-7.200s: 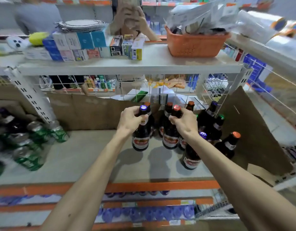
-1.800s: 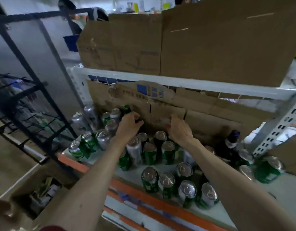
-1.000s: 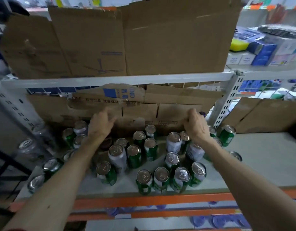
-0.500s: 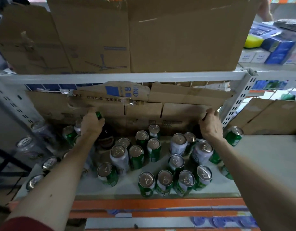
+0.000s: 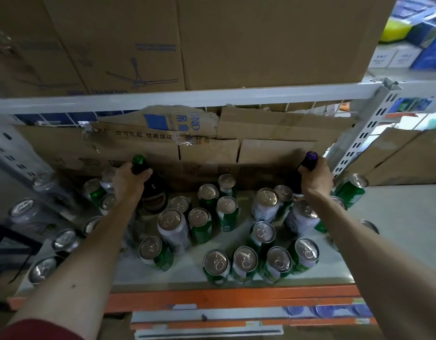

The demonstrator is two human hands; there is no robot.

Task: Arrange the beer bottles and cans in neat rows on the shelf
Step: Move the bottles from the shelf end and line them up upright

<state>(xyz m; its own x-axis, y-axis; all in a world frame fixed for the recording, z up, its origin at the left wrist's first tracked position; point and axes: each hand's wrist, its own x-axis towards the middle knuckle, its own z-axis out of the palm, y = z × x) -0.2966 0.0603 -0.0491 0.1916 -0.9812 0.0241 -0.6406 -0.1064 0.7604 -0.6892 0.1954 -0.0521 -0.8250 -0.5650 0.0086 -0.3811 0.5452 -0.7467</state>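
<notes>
Left hand (image 5: 128,179): I see it curled round the neck of a dark glass green-capped bottle (image 5: 151,190) at the shelf's (image 5: 396,217) back edge, left side.
Right hand (image 5: 315,177): grips the purple-capped bottle (image 5: 311,157), back edge, right side.
Cans (image 5: 174,227): green and silver cylinders with shiny round tops, crowded between the two bottles and out to the front edge.
Backing: creased brown cardboard (image 5: 273,148).

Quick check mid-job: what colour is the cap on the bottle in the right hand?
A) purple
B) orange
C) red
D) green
A: the right hand grips the neck of the purple-capped bottle at the back of the shelf, while the green-capped bottle is in the left hand.
</notes>
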